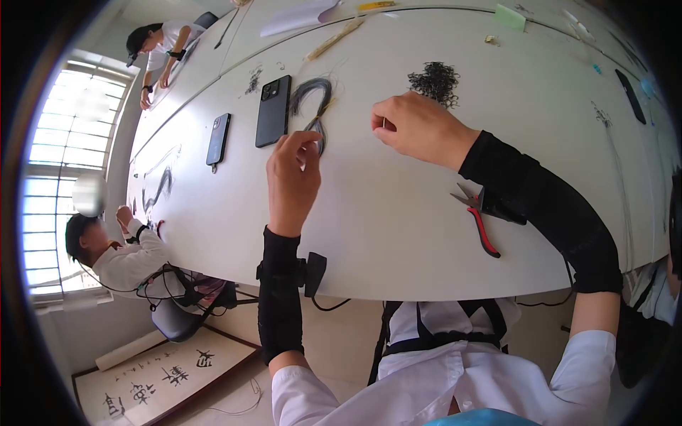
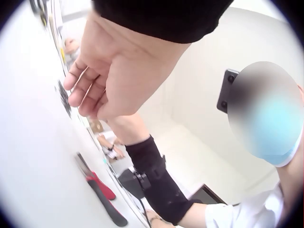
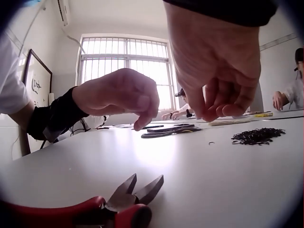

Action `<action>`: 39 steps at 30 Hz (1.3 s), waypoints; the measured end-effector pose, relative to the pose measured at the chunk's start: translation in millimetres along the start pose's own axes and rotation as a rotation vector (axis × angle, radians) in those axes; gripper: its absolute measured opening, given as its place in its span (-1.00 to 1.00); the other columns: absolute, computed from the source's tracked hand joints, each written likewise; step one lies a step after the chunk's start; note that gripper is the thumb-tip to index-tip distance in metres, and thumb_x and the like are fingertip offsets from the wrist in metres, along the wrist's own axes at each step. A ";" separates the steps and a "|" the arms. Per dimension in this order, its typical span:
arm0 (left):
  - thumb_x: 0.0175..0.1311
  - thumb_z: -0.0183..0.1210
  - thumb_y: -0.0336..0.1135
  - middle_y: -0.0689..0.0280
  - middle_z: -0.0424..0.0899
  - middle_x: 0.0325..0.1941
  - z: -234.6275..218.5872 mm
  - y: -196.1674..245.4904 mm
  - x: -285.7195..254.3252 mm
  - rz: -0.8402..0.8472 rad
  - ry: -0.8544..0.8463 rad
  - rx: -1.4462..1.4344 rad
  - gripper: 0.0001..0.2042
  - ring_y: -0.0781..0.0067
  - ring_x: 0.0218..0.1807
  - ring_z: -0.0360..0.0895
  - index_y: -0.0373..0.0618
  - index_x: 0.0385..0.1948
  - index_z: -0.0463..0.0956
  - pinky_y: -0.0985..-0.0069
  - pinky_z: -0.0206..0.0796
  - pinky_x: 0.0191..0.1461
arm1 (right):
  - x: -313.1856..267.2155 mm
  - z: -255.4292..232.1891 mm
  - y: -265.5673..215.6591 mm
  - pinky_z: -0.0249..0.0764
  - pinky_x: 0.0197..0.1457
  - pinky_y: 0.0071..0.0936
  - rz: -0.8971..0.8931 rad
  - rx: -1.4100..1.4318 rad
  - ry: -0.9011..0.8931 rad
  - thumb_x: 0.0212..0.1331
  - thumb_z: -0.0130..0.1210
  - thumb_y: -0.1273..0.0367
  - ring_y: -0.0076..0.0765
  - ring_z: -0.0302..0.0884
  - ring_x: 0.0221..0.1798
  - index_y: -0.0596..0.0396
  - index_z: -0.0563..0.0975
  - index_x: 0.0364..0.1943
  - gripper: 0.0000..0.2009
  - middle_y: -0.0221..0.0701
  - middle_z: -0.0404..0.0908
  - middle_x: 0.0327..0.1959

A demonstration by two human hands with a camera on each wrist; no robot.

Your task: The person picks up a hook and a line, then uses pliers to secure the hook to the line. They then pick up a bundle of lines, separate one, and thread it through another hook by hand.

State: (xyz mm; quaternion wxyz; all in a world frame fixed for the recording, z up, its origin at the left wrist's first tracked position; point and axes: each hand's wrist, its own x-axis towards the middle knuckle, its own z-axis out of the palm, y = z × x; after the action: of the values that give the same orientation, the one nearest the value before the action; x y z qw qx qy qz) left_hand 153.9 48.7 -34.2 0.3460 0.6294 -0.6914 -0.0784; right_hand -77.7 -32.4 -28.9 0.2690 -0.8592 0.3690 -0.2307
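Observation:
My left hand [image 1: 295, 181], its fingers loosely bent, hovers by the lower end of a looped bundle of grey strands [image 1: 317, 89] bound with a yellowish tie. Nothing shows between those fingers in the left wrist view. Over to the right, my right hand [image 1: 426, 131] has thumb and fingertips brought together above the table; I cannot tell whether they pinch something thin. Just beyond it lies a pile of small black hook-like pieces [image 3: 259, 136]. Nearer my body, pliers [image 3: 126, 197] with red and black handles rest on the table with their jaws apart.
A large dark phone [image 1: 273, 111] lies left of the bundle, a smaller phone [image 1: 218, 140] farther left. Pale yellow strands [image 1: 335, 39] lie toward the back. A green card [image 1: 510, 18] and another dark phone [image 1: 629, 96] are at right. Two people work along the left side.

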 end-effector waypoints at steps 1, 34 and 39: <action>0.35 0.10 -0.57 0.18 0.69 -0.25 -6.8 -20.1 0.2 -0.017 0.007 0.033 -0.82 0.32 -0.34 0.61 -0.22 -0.10 0.62 0.46 0.43 -0.23 | 6.0 9.4 -3.3 0.56 -0.16 -0.24 -0.029 0.014 0.000 0.22 0.16 0.40 -0.08 0.67 -0.34 0.24 0.59 -0.36 -0.85 -0.17 0.68 -0.44; 0.33 0.13 -0.51 0.20 0.64 -0.06 9.7 -64.3 32.9 0.034 -0.148 -0.024 -0.78 0.14 0.06 0.50 -0.04 -0.12 0.74 0.30 0.37 0.13 | 42.8 92.1 -29.5 0.55 0.03 -0.12 -0.146 -0.016 0.039 0.25 0.05 0.45 0.06 0.62 -0.09 0.21 0.53 -0.31 -0.90 -0.12 0.65 -0.29; 0.32 0.16 -0.46 0.15 0.62 -0.06 15.7 -67.9 36.9 -0.040 -0.148 -0.085 -0.80 0.07 0.16 0.43 0.01 -0.16 0.75 0.22 0.30 0.27 | 32.2 79.2 -35.6 0.57 0.01 -0.13 -0.177 0.054 0.020 0.29 0.06 0.42 0.06 0.63 -0.13 0.25 0.54 -0.30 -0.86 -0.09 0.66 -0.29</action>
State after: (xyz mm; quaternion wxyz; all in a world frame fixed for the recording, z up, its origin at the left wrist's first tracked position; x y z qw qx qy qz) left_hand 201.4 -3.8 -68.8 0.3187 0.6203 -0.6984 -0.1609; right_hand 7.6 -12.8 -59.3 0.2670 -0.8785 0.2879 -0.2722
